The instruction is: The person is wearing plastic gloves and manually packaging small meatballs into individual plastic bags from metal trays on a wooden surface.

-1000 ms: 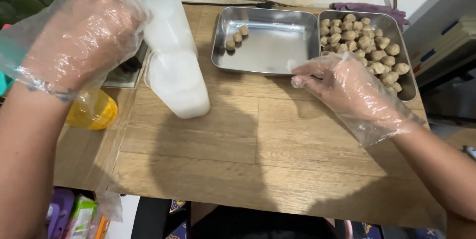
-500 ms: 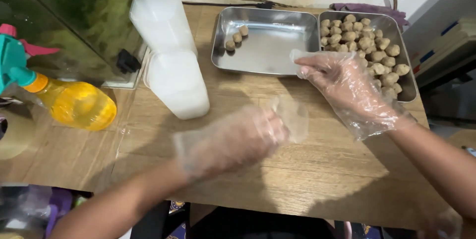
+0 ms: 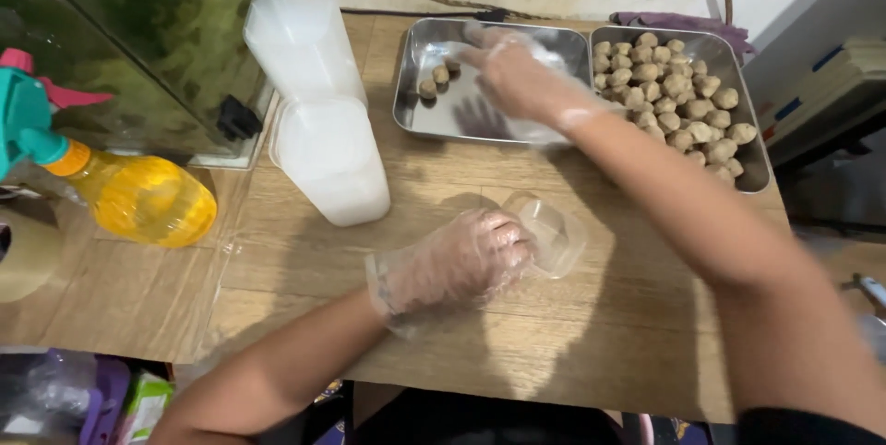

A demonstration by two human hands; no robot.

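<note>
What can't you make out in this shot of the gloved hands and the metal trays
- Head view: the right hand is motion-blurred, so whether it holds a ball is unclear.
- The near-empty tray floor is partly hidden by that hand.
- The small clear cup is partly covered by the left hand; contents unreadable.
- The spray bottle top is cut off by the left edge.

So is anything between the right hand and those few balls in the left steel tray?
Nothing visible. The right hand hovers inside the left tray, and the small balls lie on bare metal just left of its fingertips. The left hand holds a clear cup apart, nearer the table's front.
</note>
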